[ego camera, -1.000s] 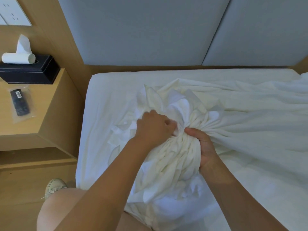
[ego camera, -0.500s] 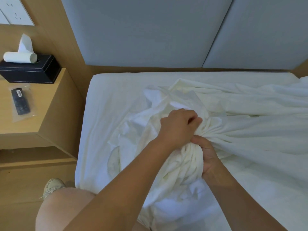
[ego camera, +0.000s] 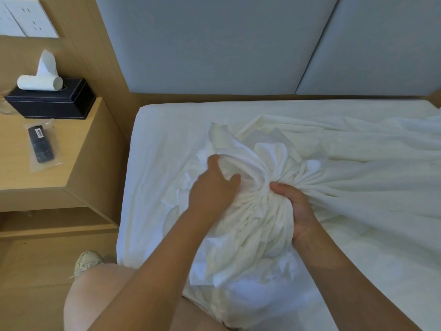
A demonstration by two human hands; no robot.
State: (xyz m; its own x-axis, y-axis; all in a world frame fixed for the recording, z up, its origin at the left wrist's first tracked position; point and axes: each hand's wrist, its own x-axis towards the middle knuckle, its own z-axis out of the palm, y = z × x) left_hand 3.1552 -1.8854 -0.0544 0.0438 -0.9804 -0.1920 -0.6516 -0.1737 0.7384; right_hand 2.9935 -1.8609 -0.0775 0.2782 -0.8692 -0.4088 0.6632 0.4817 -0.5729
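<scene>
Tho right hand (ego camera: 301,212) grips sheet (ego camera: 256,225), fingers (ego camera: 281,188) mostly hidden.

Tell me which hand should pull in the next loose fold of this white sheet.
Left. The left hand reaches into loose folds of the sheet beside the bunch, while the right hand grips that bunch and would likely have to let it go.

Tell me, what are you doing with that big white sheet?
A person beside the bed is bunching up a white sheet. The right hand grips the gathered part tightly, and the left hand grabs a loose fold next to it. The rest of the sheet trails across the bed to the right.
</scene>
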